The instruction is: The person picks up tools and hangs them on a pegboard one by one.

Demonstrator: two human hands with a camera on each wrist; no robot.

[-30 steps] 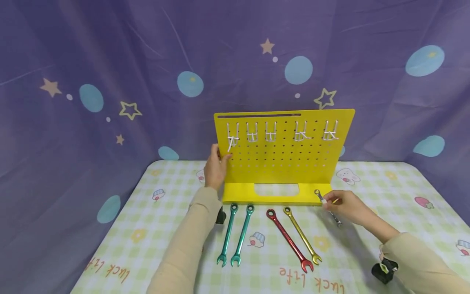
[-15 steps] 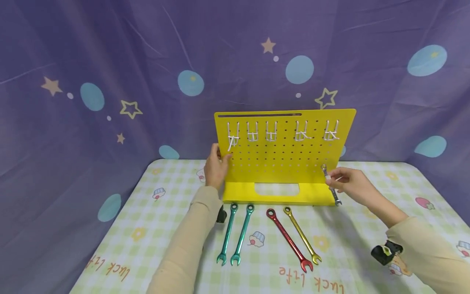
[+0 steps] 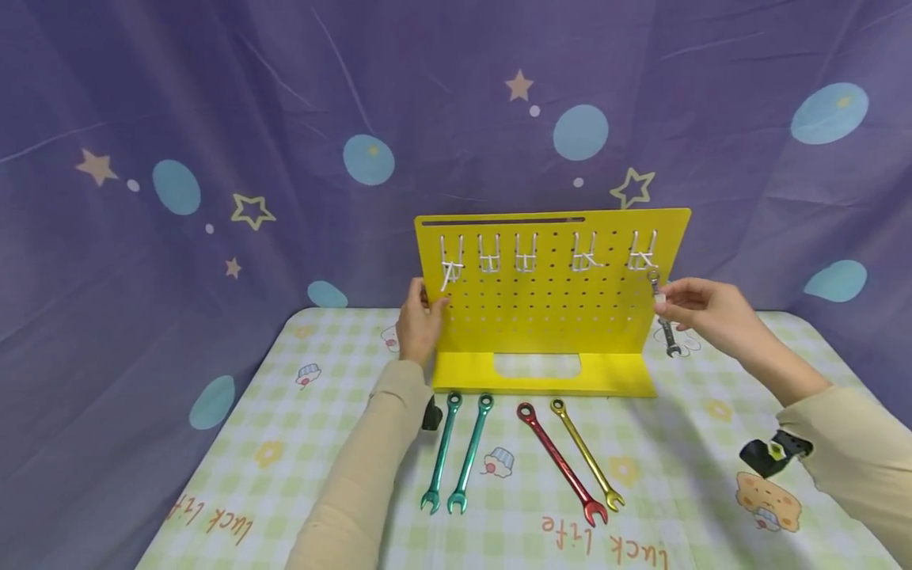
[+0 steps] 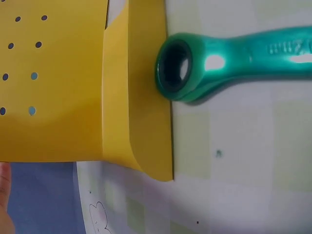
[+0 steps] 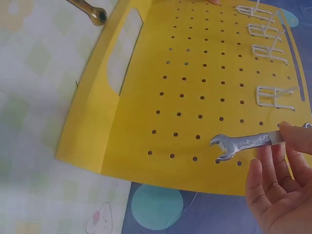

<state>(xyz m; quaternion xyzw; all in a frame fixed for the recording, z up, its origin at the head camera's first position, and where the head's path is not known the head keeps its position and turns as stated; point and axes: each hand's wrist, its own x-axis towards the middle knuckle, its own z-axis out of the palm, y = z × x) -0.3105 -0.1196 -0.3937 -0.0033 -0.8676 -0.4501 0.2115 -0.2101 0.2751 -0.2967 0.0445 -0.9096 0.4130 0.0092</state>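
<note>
A yellow pegboard [image 3: 541, 317] stands upright on its own base, with several white wire hooks [image 3: 526, 255] along its upper part. My left hand [image 3: 419, 323] grips the board's left edge, thumb on the front face, some fingers hidden behind. With thumb and fingers my right hand [image 3: 712, 313] pinches a small silver wrench [image 5: 248, 142] around its middle. In the head view the wrench's ring end is up, just under the rightmost hook [image 3: 643, 252], and its open end points down. The right wrist view shows that open end in front of the board's holes.
On the checked tablecloth [image 3: 342, 459] before the board lie two green wrenches [image 3: 443, 451] [image 3: 472, 453], a red wrench [image 3: 561, 463] and a gold wrench [image 3: 586, 453]. A green ring end nearly meets the base's front edge [image 4: 151, 97]. A purple curtain [image 3: 456, 95] hangs behind.
My right hand has lifted the silver wrench from near the base's right front corner, up and to the right, close to the rightmost hook. The left hand keeps its hold on the board.
</note>
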